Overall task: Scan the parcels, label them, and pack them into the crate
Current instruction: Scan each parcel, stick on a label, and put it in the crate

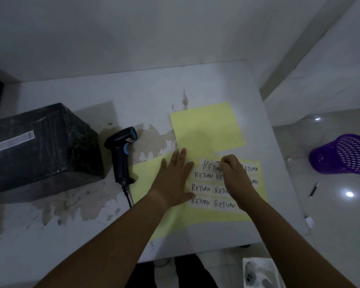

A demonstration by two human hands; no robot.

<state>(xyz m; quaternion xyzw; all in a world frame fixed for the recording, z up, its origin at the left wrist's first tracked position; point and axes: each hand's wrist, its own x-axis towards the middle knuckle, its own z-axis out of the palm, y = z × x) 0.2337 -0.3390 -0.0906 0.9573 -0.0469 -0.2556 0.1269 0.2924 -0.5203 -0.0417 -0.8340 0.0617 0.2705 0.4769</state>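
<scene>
At the left edge of the worn white table I see the parcel, a box wrapped in shiny black film with a narrow white strip label on its top face. Just to its right a black handheld scanner with blue trim lies on the table, head towards the far edge, with its cable running off the handle towards the near edge. Right of the scanner, the left hand lies flat, fingers straight and together, pressing on a pale yellow sheet that reaches towards the table's near right corner. This sheet carries rows of white RETURN labels, handwritten in black. The right hand is over those rows with its fingers curled, thumb and forefinger pinching the upper edge of a top-row label; I cannot tell whether it has lifted from the backing. A second, blank yellow sheet lies just beyond both hands, towards the far right corner. Past the table's right edge, on the glossy floor, a dark pen lies near the table, and farther right a purple mesh basket rests on its side.
</scene>
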